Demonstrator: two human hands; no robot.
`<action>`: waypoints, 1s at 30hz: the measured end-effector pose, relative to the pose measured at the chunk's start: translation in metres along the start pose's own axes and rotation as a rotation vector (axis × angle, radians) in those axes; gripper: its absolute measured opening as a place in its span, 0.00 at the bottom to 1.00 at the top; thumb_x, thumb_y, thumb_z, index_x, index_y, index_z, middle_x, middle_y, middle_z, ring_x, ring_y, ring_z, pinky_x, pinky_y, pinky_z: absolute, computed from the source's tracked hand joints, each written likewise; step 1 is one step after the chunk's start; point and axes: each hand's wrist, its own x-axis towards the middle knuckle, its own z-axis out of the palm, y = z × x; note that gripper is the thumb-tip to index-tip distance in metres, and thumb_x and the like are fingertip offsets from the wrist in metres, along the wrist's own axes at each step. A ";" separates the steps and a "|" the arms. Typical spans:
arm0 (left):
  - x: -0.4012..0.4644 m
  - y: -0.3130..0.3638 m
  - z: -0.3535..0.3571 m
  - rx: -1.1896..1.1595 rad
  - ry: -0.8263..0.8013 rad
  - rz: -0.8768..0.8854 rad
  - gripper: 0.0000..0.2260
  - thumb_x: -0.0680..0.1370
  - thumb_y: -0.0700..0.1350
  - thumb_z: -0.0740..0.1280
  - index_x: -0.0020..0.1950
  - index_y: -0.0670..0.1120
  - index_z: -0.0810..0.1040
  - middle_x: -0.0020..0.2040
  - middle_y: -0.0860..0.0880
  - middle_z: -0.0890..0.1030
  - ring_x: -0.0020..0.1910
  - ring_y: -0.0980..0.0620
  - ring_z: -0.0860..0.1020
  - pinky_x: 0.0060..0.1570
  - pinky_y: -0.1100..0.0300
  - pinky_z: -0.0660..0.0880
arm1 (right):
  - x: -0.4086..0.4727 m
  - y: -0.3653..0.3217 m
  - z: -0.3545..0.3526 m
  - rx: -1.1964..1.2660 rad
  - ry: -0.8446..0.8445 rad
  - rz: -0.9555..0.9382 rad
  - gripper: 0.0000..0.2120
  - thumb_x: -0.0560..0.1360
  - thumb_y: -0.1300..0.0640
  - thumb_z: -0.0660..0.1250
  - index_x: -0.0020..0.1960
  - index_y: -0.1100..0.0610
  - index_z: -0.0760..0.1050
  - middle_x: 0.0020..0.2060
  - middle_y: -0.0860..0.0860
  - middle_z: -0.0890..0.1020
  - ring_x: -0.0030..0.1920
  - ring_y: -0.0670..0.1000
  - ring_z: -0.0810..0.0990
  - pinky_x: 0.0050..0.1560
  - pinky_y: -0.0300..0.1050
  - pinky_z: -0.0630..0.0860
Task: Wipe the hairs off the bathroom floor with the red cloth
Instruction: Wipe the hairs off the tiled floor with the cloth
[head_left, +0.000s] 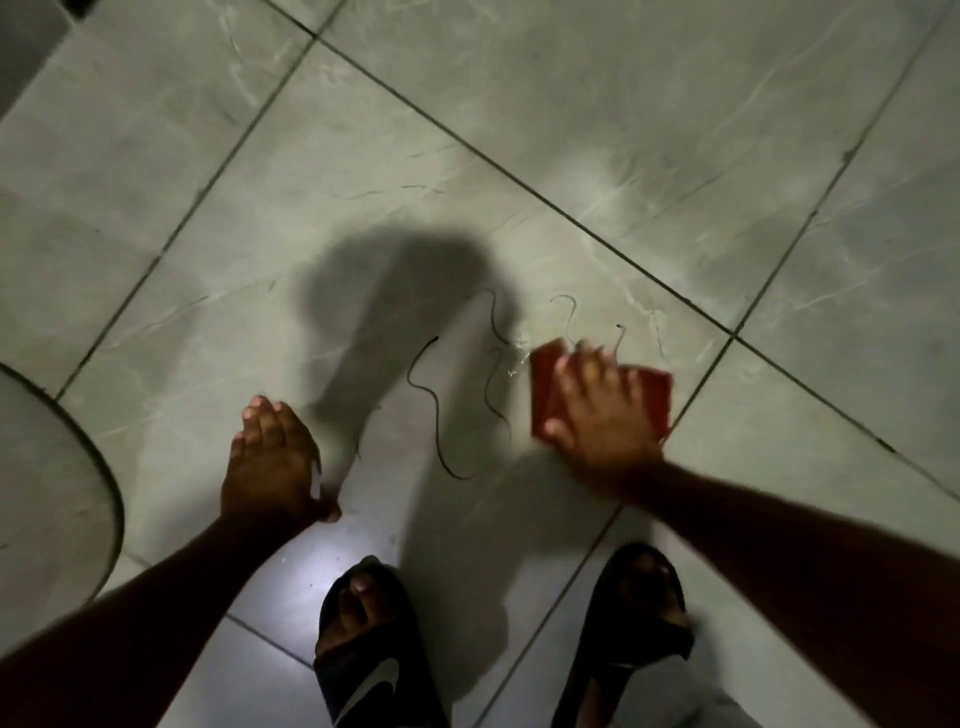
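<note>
My right hand (592, 410) presses flat on the red cloth (652, 397), which lies on the grey tiled floor (571, 130). Several dark curly hairs lie just left of the cloth; a long one (428, 410) winds between my two hands, and thinner ones (493, 338) curl near the cloth's top edge. My left hand (272, 462) hovers low over the floor with its fingers together and holds nothing. It casts a large shadow on the tile.
My two feet in black slides (363, 649) (639, 623) stand at the bottom of the view. A rounded white fixture (47, 493) curves in from the left edge. Dark grout lines cross the floor diagonally.
</note>
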 end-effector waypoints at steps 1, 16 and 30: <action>0.002 -0.002 0.001 0.001 0.006 0.008 0.65 0.58 0.61 0.78 0.74 0.34 0.39 0.76 0.30 0.41 0.76 0.34 0.43 0.76 0.43 0.49 | 0.037 0.016 -0.008 0.023 0.070 0.179 0.36 0.77 0.38 0.52 0.78 0.56 0.48 0.77 0.64 0.55 0.76 0.68 0.55 0.70 0.70 0.58; 0.006 -0.009 0.009 -0.081 0.011 0.011 0.67 0.58 0.61 0.78 0.73 0.37 0.31 0.76 0.34 0.35 0.76 0.36 0.38 0.76 0.47 0.44 | 0.093 -0.035 -0.014 0.082 0.165 -0.011 0.34 0.76 0.42 0.56 0.78 0.52 0.52 0.77 0.62 0.56 0.75 0.66 0.57 0.71 0.69 0.57; 0.004 -0.016 0.010 -0.104 0.047 0.060 0.66 0.58 0.63 0.77 0.74 0.36 0.34 0.76 0.34 0.36 0.76 0.36 0.39 0.77 0.45 0.45 | 0.101 -0.103 -0.010 -0.209 -0.097 -1.240 0.32 0.76 0.39 0.61 0.76 0.49 0.61 0.75 0.57 0.66 0.74 0.62 0.64 0.70 0.64 0.63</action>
